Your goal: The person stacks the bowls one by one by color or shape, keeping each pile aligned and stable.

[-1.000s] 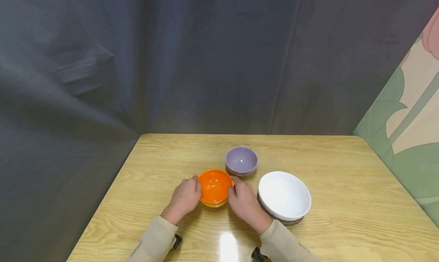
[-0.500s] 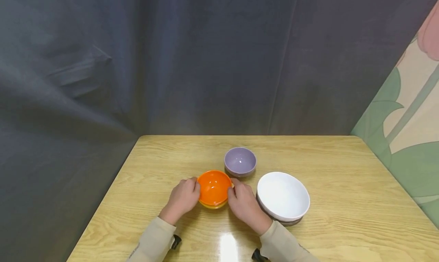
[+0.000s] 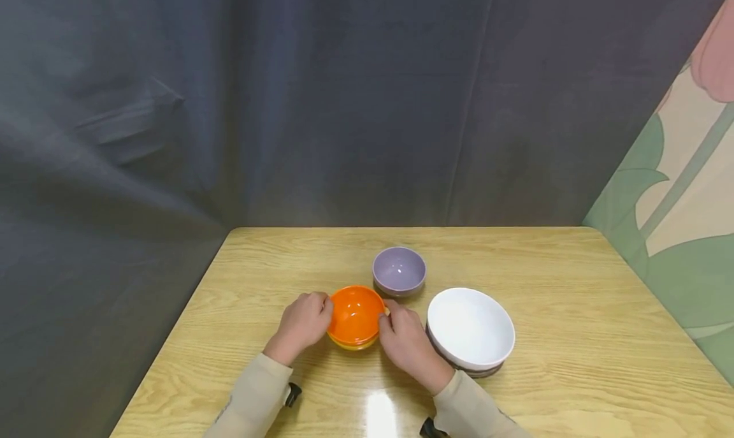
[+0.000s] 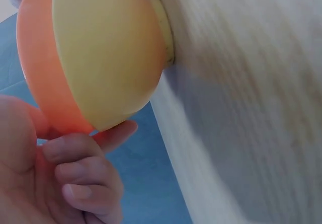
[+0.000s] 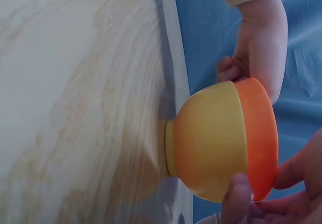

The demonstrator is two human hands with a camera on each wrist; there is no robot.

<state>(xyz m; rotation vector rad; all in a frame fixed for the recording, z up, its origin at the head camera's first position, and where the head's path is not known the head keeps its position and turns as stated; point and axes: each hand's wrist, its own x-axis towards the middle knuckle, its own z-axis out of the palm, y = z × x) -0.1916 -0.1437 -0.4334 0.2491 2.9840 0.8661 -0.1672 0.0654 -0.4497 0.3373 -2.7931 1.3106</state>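
An orange bowl [image 3: 355,313] sits nested in a yellow bowl [image 4: 105,58], its orange wall rising above the yellow one. The yellow bowl's foot stands on the wooden table [image 3: 275,253]. From the left, my left hand [image 3: 306,320] holds the orange bowl near its rim, one finger reaching along the yellow bowl's side in the left wrist view. Opposite it, my right hand [image 3: 408,339] grips the orange bowl's right side between thumb and fingers. One right fingertip [image 5: 239,189] lies by the yellow wall. The inside of the yellow bowl is hidden.
Just behind the orange bowl, to its right, stands a purple bowl [image 3: 399,270]. Right of my right hand, a large white bowl [image 3: 470,328] rests tilted on a darker piece [image 3: 486,372], mostly hidden. A dark curtain [image 3: 355,106] hangs behind the table.
My left hand has shifted slightly away from me along the orange bowl's rim. The whole head view has drifted slightly; the bowls stay nested and the right hand keeps its place.
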